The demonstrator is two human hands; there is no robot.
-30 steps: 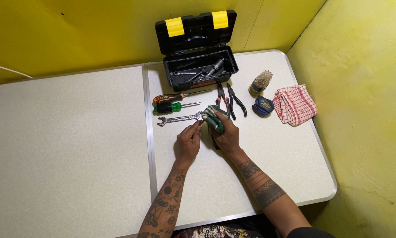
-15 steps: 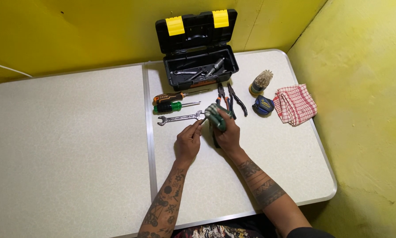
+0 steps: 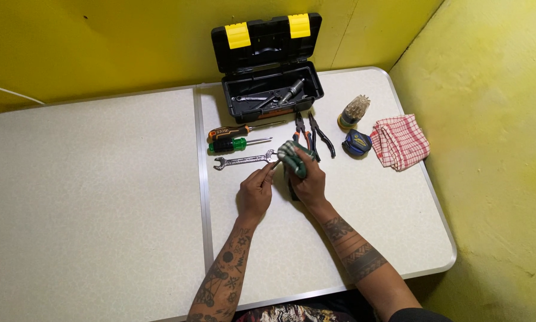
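Bare forearms, heavy ink, no sleeves in sight.
Both arms came up from the bottom edge uncovered, and the left hand (image 3: 255, 194) led into a forearm crowded with dark tattoos: small scattered figures and symbols running down to the elbow. The right hand (image 3: 308, 183) sat above a forearm wrapped in banded patterns (broad geometric rings, stacked one below the other). Neither wrist showed a watch or glove. A patterned, multicoloured garment peeked in at the lap.

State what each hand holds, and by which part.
The right hand has its grip bunched around a green cloth. The left hand pinches something thin at its fingertips, close to the wrench; what it is cannot be told.
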